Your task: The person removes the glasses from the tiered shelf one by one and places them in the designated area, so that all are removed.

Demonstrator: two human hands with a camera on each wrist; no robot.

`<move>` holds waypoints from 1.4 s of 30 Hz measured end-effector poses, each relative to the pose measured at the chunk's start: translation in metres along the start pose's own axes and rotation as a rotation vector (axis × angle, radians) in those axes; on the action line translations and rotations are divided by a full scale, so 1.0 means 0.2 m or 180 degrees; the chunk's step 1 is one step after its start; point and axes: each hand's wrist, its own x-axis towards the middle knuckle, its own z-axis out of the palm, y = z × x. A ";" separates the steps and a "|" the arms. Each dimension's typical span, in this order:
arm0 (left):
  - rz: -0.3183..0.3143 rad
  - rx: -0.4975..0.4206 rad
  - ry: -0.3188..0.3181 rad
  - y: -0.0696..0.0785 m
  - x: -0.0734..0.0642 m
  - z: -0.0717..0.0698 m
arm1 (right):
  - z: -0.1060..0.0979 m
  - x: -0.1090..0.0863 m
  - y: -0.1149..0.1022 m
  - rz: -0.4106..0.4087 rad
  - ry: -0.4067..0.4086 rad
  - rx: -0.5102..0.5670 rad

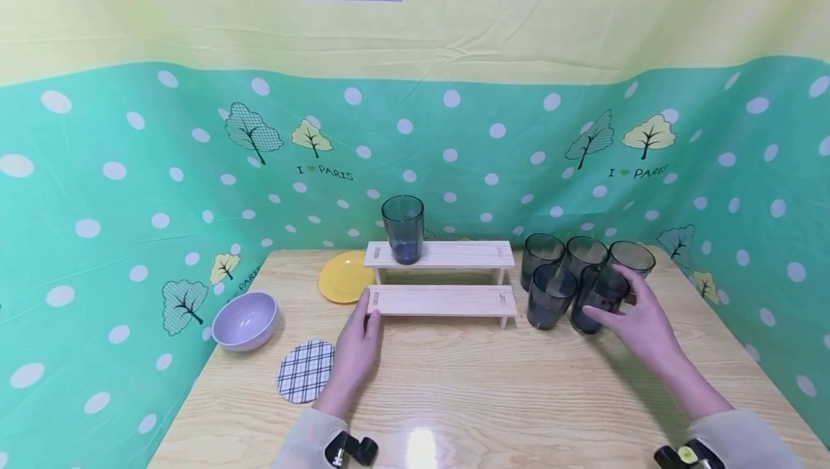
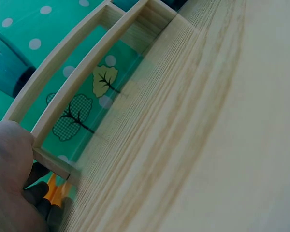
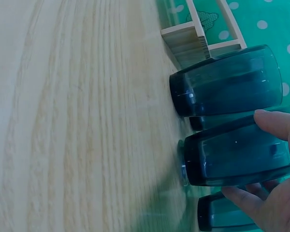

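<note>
My right hand (image 1: 642,325) grips a dark tinted glass (image 3: 241,150) at the front of a group on the table's right. Thumb and fingers lie on opposite sides of it, and its base looks slightly off the tabletop. Beside it stands another front glass (image 1: 551,297), upright. My left hand (image 1: 355,343) holds the left end of the lower step of a two-step wooden rack (image 1: 444,300); in the left wrist view its fingers curl behind the rack's end. On the upper step, toward the left, one more tinted glass (image 1: 403,228) stands upright.
Behind the front glasses stand more, including a back glass (image 1: 632,258). Left of the rack lie a yellow plate (image 1: 344,278), a purple bowl (image 1: 245,321) and a round checked coaster (image 1: 305,372). A polka-dot curtain (image 1: 447,137) borders the wooden table (image 1: 486,390) at back and sides.
</note>
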 end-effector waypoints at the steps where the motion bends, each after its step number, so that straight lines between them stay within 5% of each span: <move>1: -0.0003 -0.0003 -0.0001 0.00 0.00 0.00 | 0.00 0.00 0.00 0.0005 -0.0008 0.0014; 26: -0.0012 0.0014 -0.0023 0.01 0.00 -0.01 | -0.01 0.02 0.01 -0.0453 0.0018 0.0050; 42: 0.0015 0.0006 -0.0027 0.00 0.00 -0.01 | -0.09 0.00 -0.32 -0.0729 0.0290 -0.0126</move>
